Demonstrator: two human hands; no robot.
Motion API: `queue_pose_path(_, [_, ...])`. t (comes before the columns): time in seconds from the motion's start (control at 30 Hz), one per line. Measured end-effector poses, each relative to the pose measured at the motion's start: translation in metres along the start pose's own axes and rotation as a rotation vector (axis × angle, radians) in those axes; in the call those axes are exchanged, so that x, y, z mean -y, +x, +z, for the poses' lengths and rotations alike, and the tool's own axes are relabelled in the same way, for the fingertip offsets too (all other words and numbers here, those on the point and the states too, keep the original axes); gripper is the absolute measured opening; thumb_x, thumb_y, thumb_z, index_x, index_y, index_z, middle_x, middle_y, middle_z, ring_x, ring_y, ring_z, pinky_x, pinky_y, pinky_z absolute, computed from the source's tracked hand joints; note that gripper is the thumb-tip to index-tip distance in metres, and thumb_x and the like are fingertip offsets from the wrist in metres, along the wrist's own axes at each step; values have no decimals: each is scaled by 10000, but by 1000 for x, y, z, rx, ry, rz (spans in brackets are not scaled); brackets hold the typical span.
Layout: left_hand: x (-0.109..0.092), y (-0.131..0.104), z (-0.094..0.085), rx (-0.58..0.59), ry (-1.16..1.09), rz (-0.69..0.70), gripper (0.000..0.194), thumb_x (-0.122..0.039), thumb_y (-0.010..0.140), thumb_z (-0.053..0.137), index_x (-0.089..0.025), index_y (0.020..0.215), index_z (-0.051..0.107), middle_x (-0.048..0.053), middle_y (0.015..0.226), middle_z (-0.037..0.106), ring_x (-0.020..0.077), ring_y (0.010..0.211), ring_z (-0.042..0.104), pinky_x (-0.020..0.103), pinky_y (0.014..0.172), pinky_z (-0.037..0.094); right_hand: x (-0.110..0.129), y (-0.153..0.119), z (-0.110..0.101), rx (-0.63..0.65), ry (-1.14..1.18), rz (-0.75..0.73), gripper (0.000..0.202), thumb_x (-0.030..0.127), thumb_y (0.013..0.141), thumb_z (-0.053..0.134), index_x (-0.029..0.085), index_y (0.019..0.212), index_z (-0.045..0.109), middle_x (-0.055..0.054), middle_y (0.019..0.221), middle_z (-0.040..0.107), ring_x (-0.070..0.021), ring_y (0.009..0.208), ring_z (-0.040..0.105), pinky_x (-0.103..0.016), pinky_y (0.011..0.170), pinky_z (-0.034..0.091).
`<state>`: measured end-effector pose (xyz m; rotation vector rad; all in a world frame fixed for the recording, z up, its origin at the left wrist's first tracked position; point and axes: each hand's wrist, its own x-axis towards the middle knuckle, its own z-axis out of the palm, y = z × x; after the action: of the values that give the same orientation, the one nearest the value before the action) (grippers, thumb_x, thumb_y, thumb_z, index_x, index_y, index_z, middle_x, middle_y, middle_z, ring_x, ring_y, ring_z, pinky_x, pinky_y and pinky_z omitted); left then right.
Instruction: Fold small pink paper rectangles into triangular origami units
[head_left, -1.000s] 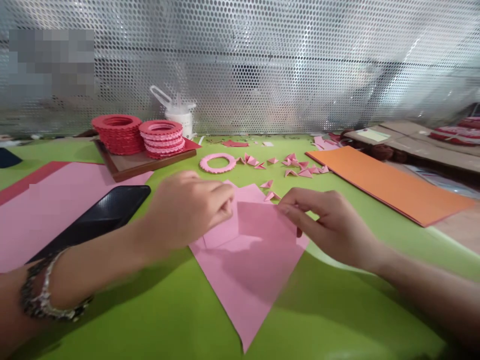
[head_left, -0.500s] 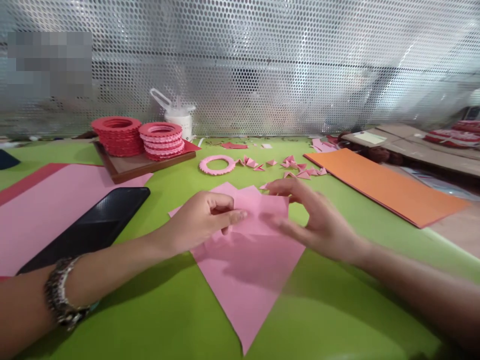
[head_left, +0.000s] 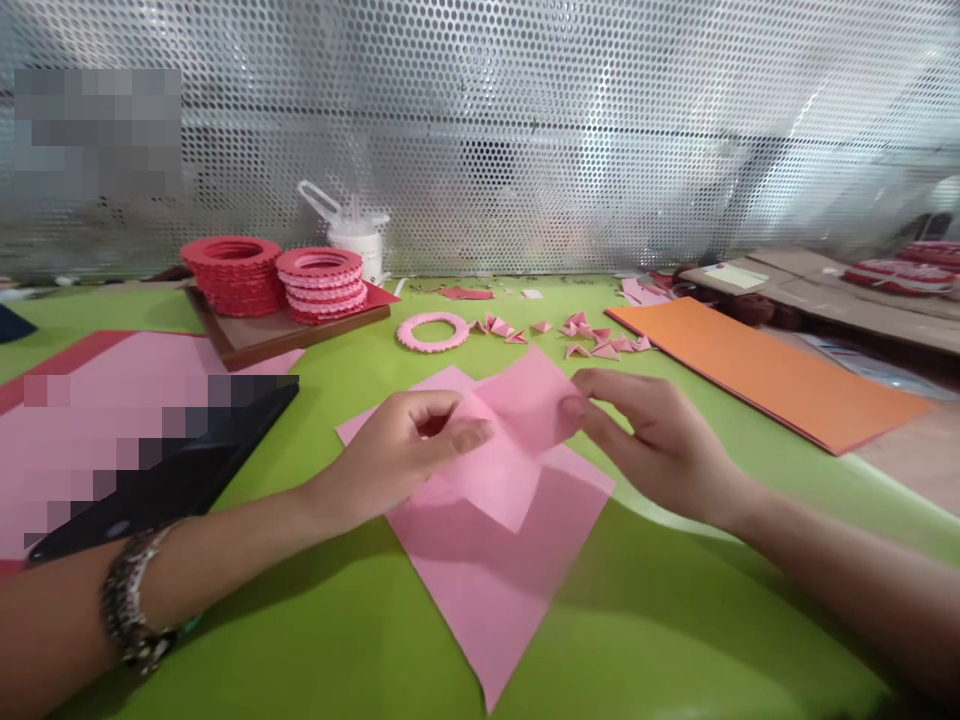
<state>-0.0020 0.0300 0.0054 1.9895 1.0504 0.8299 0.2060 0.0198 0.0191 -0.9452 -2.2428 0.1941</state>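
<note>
Between my hands is a creased piece of pink paper (head_left: 517, 425), partly unfolded and held above the table. My left hand (head_left: 405, 440) pinches its left side with the thumb on top. On the right, the thumb and forefinger of my right hand (head_left: 652, 440) grip its right corner. Below it lies a larger pink sheet (head_left: 495, 590) with one corner pointing toward me. A pink scalloped paper ring (head_left: 433, 332) and several small folded pink paper pieces (head_left: 600, 340) lie just beyond.
A brown tray (head_left: 300, 340) at the back left bears stacked red rings (head_left: 232, 278) and pink-and-red rings (head_left: 321, 287). A white cup (head_left: 360, 248) stands behind. A black phone (head_left: 195, 460) rests on pink sheets (head_left: 97, 390). Orange sheets (head_left: 765, 370) lie right; a perforated metal screen (head_left: 525, 130) rises behind.
The pink paper piece has opened out from a folded rectangle, its lower point now hanging toward me. My right hand's fingers have closed on its right corner. The left hand has barely moved.
</note>
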Motion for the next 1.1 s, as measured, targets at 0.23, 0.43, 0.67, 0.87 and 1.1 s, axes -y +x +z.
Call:
queue_pose_path(0.23, [-3, -6, 8, 104, 164, 99, 333, -244, 831, 407, -179, 532, 276, -52, 556, 307, 89, 514, 340, 207, 485, 290, -4, 0, 7, -156, 125, 176, 46, 177, 805, 492, 181, 832, 456, -4, 736, 513, -109, 634, 514, -232, 574, 440])
queue_pose_path(0.43, [-6, -11, 11, 120, 186, 163, 320, -226, 852, 381, -171, 537, 361, -19, 685, 444, 99, 595, 424, 210, 555, 363, 1, -3, 8, -74, -182, -94, 306, 210, 802, 514, 174, 1100, 453, -116, 1143, 478, -233, 1121, 414, -408, 944, 339])
queue_pose_path(0.67, [-8, -12, 11, 142, 149, 193, 228, -207, 849, 392, -164, 672, 530, 11, 773, 526, 119, 667, 484, 216, 583, 399, 9, -4, 8, 227, 38, -23, 330, 246, 830, 486, 142, 1142, 462, -78, 964, 606, -147, 797, 557, -237, 655, 459])
queue_pose_path(0.87, [-4, -10, 10, -33, 120, 103, 89, -268, 802, 502, -186, 788, 474, -32, 706, 483, 100, 606, 462, 204, 547, 390, 7, -4, 7, 121, -37, 94, 178, 249, 831, 463, 144, 711, 542, -18, 655, 561, -82, 522, 447, -185, 458, 332])
queue_pose_path(1.1, [-8, -11, 9, -35, 162, 146, 131, -277, 814, 507, -209, 926, 513, -19, 790, 532, 101, 649, 493, 211, 601, 407, 10, -4, 9, 268, 146, 137, 188, 192, 842, 431, 136, 711, 553, 41, 532, 416, -57, 474, 339, -170, 439, 273])
